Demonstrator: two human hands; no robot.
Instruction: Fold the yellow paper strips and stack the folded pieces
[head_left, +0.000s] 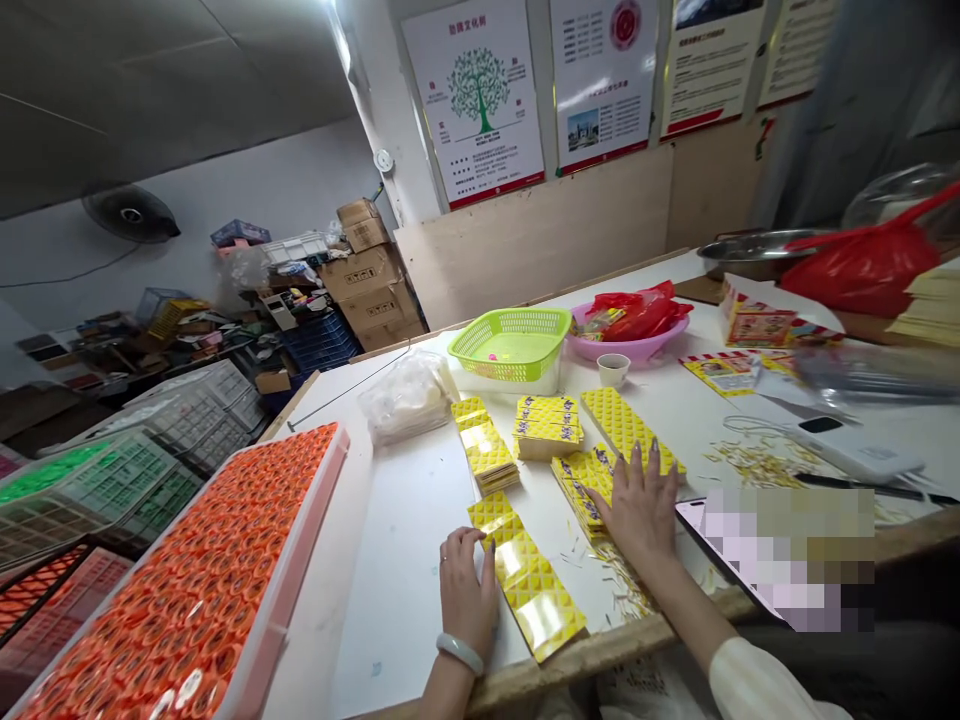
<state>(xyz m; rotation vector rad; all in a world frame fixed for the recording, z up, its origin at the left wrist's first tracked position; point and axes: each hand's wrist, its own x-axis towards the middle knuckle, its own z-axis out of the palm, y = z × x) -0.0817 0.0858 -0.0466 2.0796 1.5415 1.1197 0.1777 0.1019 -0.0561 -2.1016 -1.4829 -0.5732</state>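
Observation:
My left hand (466,590) rests with curled fingers on the near end of a row of shiny yellow packets (529,580) lying on the white table (405,530). My right hand (639,500) lies flat, fingers stretched out, on a fanned stack of yellow packets (581,480). More yellow packet stacks sit just beyond: a slanted row (486,445), a squat pile (547,425) and a flat sheet (626,425).
A tray of orange pieces (202,590) lies at the left edge. Behind stand a clear bag (409,400), a green basket (511,345), a pink bowl with red wrappers (630,320), a small cup (613,370) and red bags (862,265). Paper scraps (757,465) litter the right.

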